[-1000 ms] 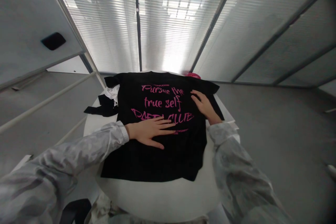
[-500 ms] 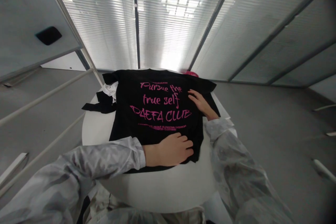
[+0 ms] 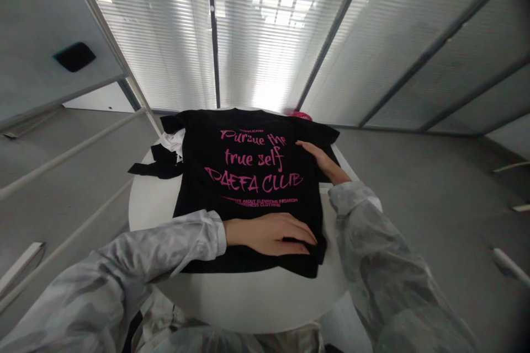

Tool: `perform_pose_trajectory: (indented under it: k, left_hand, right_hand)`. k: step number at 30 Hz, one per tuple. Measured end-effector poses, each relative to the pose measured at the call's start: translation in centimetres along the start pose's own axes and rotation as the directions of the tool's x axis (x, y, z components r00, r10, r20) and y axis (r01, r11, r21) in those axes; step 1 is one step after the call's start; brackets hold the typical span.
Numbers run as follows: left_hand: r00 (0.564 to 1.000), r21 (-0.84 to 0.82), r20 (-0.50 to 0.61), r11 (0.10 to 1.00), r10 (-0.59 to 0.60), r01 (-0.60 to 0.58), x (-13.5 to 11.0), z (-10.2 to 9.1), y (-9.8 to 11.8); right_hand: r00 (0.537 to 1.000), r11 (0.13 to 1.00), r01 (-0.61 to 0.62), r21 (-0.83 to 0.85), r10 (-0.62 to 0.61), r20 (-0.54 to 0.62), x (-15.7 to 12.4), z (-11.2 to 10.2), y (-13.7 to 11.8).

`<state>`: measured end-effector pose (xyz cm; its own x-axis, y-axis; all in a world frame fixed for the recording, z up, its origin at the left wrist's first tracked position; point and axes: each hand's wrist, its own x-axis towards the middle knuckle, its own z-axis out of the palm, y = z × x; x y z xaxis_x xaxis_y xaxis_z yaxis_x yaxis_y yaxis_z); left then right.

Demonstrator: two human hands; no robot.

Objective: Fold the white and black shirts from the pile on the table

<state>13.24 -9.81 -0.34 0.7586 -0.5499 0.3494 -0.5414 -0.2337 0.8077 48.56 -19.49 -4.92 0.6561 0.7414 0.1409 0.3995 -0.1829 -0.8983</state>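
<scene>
A black T-shirt (image 3: 248,185) with pink lettering lies spread out, print side up, on a round white table (image 3: 232,298). Its collar points away from me and its hem toward me. My left hand (image 3: 271,233) reaches across the lower right part of the shirt, fingers stretched toward the right side edge, thumb apart. Higher up, my right hand (image 3: 318,157) rests along the shirt's right side below the sleeve, its fingers extended and partly seen edge-on. Neither hand visibly grips cloth.
Black straps or cloth strips (image 3: 157,165) and a crumpled white cloth (image 3: 174,142) lie at the table's left edge. Something pink (image 3: 301,116) shows behind the right shoulder. White rails (image 3: 74,151) stand on the left, a blind-covered glass wall (image 3: 256,38) beyond.
My left hand has slid right and its fingers have straightened out. The shirt's lower right corner now spreads further right and toward me. My right hand has barely moved.
</scene>
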Motion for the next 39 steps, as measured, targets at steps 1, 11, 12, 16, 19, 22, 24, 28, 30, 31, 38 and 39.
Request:
perform_pose_trajectory:
  k: [1, 11, 12, 16, 19, 22, 24, 28, 30, 31, 38, 39]
  left_hand:
    - [1.0, 0.04, 0.015, 0.999, 0.02, -0.02, 0.3, 0.5, 0.2]
    - [0.98, 0.621, 0.146, 0.758, 0.139, -0.2, 0.2, 2.5, -1.6]
    - [0.983, 0.638, 0.139, 0.748, 0.122, -0.183, 0.1, 2.1, -1.6]
    - [0.99, 0.682, -0.074, 0.717, -0.123, 0.141, -0.3, -0.1, -1.1]
    - [0.946, 0.746, -0.232, 0.583, -0.228, 0.323, -0.7, -1.7, -1.3]
    - [0.955, 0.808, -0.231, 0.511, -0.183, 0.294, -1.1, -2.6, -1.4]
    - [0.988, 0.836, -0.137, 0.527, -0.068, 0.152, -1.2, -2.8, -1.3]
    - [0.924, 0.726, 0.329, 0.574, 0.194, -0.379, -0.9, -2.5, -1.2]
    - [0.904, 0.667, 0.387, 0.623, 0.18, -0.409, -0.7, -2.1, -1.3]
    - [0.925, 0.672, 0.352, 0.649, 0.144, -0.357, -0.6, -1.9, -1.3]
    - [0.976, 0.764, 0.209, 0.632, -0.052, -0.13, 0.7, -1.8, -0.6]
    - [0.969, 0.763, 0.24, 0.629, -0.063, -0.148, 0.9, -2.1, -0.4]
  right_hand:
    - [1.0, 1.0, -0.004, 0.007, 0.004, 0.004, -0.1, 0.0, -0.3]
    - [0.998, 0.998, -0.044, 0.035, 0.042, 0.052, -0.9, 0.1, -1.5]
    - [0.997, 0.998, -0.052, 0.034, 0.05, 0.057, -0.8, 0.1, -1.4]
    - [0.997, 0.998, -0.059, 0.035, 0.057, 0.047, -0.6, 0.0, -1.0]
    - [0.997, 0.998, -0.046, 0.04, 0.044, 0.059, -0.5, -0.1, -0.8]
    - [0.996, 0.997, -0.063, 0.053, 0.059, 0.073, -0.5, -0.2, -1.0]
    - [0.995, 0.996, -0.07, 0.064, 0.065, 0.075, -0.6, -0.3, -1.1]
    - [0.995, 0.994, -0.061, 0.09, 0.053, 0.089, -0.8, -0.4, -1.2]
    - [0.994, 0.994, -0.062, 0.094, 0.053, 0.096, -0.8, -0.4, -1.2]
    - [0.994, 0.994, -0.062, 0.094, 0.053, 0.098, -0.8, -0.4, -1.2]
    - [0.992, 0.994, -0.066, 0.092, 0.056, 0.111, -0.6, -0.4, -1.4]
    - [0.992, 0.994, -0.063, 0.09, 0.052, 0.111, -0.6, -0.4, -1.4]
